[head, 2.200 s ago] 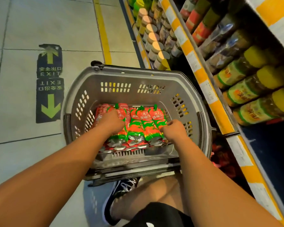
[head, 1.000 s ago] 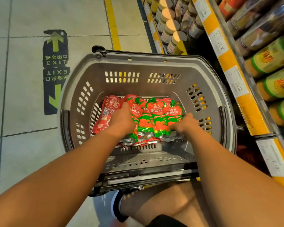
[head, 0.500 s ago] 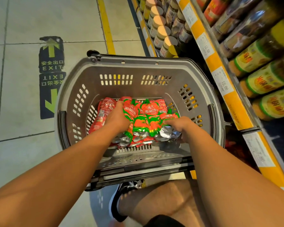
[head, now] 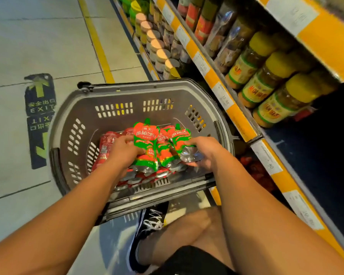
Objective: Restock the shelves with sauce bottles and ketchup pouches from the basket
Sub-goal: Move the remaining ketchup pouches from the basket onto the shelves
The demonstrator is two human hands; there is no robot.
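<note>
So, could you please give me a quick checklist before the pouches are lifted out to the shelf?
1. Left hand holds the pouches: ok.
2. Right hand grips the bunch's other side: ok.
3. Bunch clear of the basket rim: not ok, it is partly inside.
4. Loose pouches left beneath: ok, a layer lies there.
5. Free spot on the shelf: cannot tell.

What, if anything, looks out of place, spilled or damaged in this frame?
Nothing stands out. The ketchup pouches sit bunched in the grey basket, gripped by the left hand and right hand, with no leak visible. The yellow-lidded jars stand in orderly rows on the shelf.
</note>
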